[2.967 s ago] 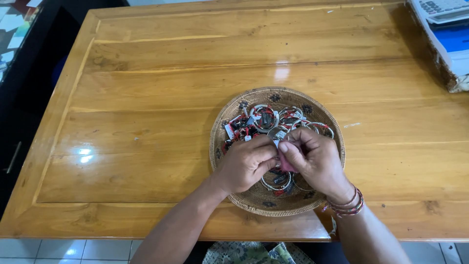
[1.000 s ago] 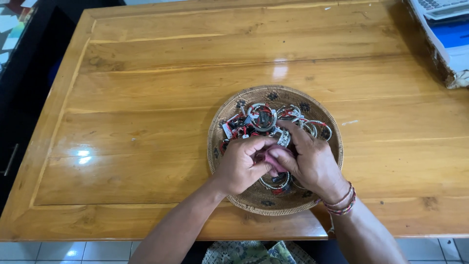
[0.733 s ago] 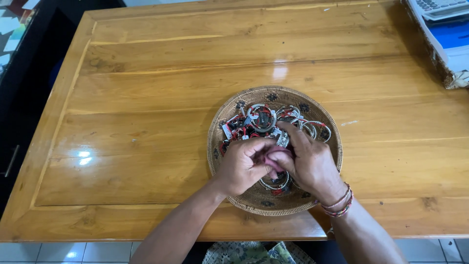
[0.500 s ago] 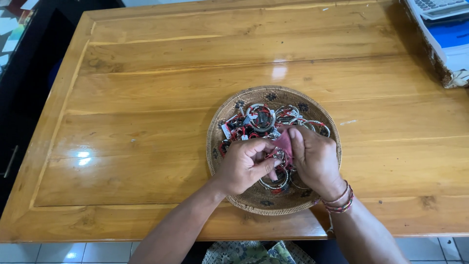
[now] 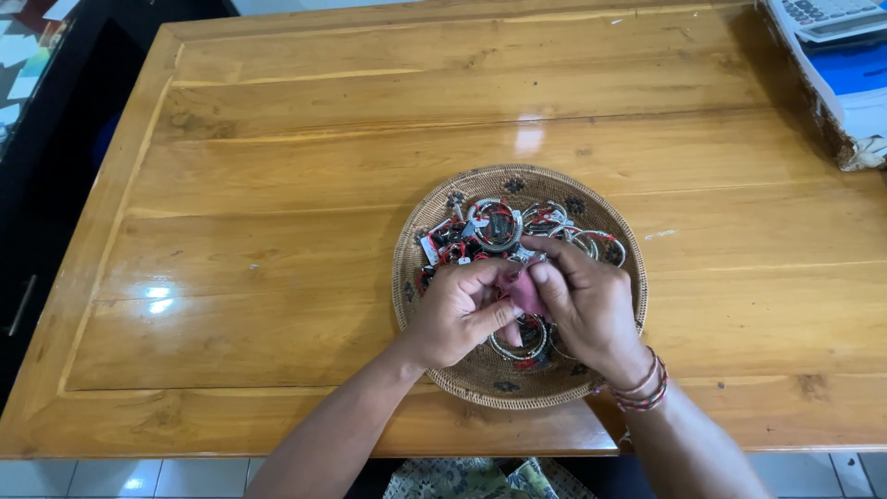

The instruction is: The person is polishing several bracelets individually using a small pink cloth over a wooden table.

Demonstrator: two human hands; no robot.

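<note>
Both hands, left hand [image 5: 457, 310] and right hand [image 5: 584, 303], pinch a small pink cloth piece [image 5: 527, 292] over the round woven basket [image 5: 412, 277] of metal bangles [image 5: 504, 224], lower centre of the frame.

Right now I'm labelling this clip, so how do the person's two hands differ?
The right hand wears beaded bracelets at the wrist; the left hand's wrist is bare. The right hand's fingers lie over the small pink thing; the left hand's curl in from its other side. Both work together above the woven basket of bangles.
</note>
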